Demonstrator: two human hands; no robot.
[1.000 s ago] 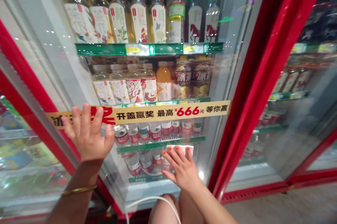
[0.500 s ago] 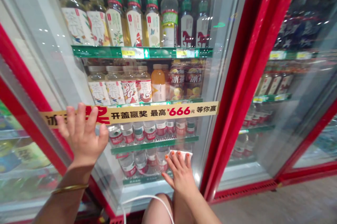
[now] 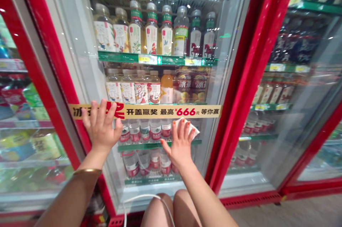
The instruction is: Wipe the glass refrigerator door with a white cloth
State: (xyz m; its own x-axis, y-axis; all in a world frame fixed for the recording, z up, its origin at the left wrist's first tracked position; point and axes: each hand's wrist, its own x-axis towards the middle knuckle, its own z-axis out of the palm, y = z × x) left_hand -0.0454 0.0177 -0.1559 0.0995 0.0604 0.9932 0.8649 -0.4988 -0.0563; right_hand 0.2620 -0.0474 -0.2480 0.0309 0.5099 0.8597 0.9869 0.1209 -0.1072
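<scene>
My left hand (image 3: 103, 123) is open, fingers spread, palm against the glass door (image 3: 88, 59) of a drinks fridge. Its fingertips cover part of a long yellow printed strip (image 3: 160, 111) stuck across the glass. Lower right of the strip's middle, my right hand (image 3: 181, 145) holds a folded white cloth (image 3: 196, 132) against the glass under its outstretched fingers. Most of the cloth is hidden beneath them; whether it is fabric or paper I cannot tell. Behind the glass, bottled drinks (image 3: 151, 36) stand on shelves with green edges (image 3: 128, 57).
Red door frames (image 3: 235, 88) border the glass on both sides. Another fridge with bottles (image 3: 271, 90) stands at the right, and one with packaged drinks (image 3: 44, 141) at the left. A white cord (image 3: 144, 196) loops in front of my knees (image 3: 160, 212).
My right hand has moved up the glass with the cloth, from the bottom shelves to just under the yellow strip. My left hand stays flat at the strip's left end. The view has shifted.
</scene>
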